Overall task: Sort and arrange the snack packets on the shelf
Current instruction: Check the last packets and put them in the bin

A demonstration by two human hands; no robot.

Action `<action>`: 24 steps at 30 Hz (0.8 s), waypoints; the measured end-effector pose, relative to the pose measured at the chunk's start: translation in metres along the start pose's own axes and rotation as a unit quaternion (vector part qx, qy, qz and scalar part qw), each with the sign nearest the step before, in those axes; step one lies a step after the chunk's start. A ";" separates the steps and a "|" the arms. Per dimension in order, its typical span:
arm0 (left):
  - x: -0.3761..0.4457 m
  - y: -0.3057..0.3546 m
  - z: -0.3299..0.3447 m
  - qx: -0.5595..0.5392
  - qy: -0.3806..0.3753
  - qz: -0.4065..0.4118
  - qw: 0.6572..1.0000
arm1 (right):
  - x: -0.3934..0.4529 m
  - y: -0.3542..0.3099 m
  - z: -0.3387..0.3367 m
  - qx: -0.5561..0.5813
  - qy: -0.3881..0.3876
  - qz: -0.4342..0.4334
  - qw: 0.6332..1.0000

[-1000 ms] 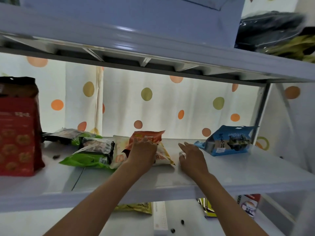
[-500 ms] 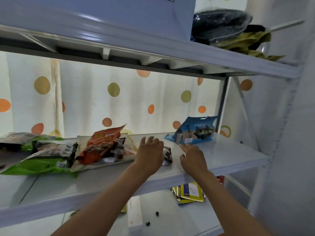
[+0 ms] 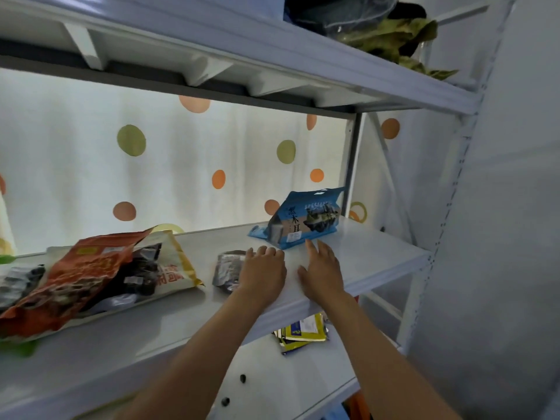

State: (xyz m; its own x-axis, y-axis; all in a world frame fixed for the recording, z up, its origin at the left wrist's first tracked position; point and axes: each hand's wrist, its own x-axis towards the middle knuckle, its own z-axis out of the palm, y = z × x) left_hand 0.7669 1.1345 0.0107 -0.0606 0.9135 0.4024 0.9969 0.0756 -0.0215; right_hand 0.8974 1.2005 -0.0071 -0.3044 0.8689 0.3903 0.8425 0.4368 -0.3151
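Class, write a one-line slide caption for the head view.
Both hands reach along the shelf towards a blue packet.

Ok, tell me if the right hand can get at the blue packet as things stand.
Probably yes. The right hand lies flat on the shelf, fingertips almost at the blue packet, with nothing between them. The left hand sits aside by the small dark packet.

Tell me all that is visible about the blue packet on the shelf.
The blue packet is a glossy pouch with dark printed characters, a picture of something dark and a small white label near its base. It stands on the white shelf near the far right corner, leaning back, top seal up. The right hand reaches toward it, its longest fingertip at the packet's bottom edge; whether it touches is unclear.
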 end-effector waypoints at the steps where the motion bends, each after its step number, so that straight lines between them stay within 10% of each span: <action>1: 0.004 -0.002 0.004 -0.006 0.010 0.002 1.000 | 0.005 0.003 0.002 0.009 0.001 0.009 1.000; 9: 0.014 -0.008 0.015 -0.080 0.088 0.004 0.993 | 0.067 0.017 -0.031 0.211 0.123 0.068 0.967; 16: 0.014 -0.012 0.019 -0.114 0.067 -0.002 0.991 | 0.143 -0.003 -0.084 0.643 0.021 0.296 0.707; 24: 0.016 -0.014 0.019 -0.130 0.059 -0.010 0.990 | 0.181 0.014 -0.066 0.695 -0.038 0.344 0.630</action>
State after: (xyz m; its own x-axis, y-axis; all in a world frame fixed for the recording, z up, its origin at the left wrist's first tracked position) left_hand 0.7507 1.1560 0.0000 -0.0890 0.8583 0.5054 0.9757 -0.0269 0.2175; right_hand 0.8830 1.3483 0.1165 -0.1448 0.9496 -0.2779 -0.4015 -0.3131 -0.8607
